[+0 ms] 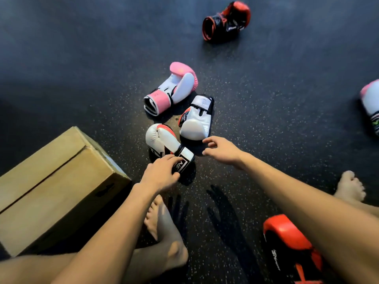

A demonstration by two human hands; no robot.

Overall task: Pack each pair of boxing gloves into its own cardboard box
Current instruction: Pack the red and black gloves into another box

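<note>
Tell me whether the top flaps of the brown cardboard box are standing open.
No, the brown cardboard box has its top flaps folded down flat, meeting along a closed seam.

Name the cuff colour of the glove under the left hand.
White with black logo, on glove under left hand; head view.

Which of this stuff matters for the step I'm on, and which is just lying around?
In hand: near white glove, far white glove, box, left hand, right hand.
Lying about for now: middle pink glove, edge pink glove, far red glove, near red glove.
</note>
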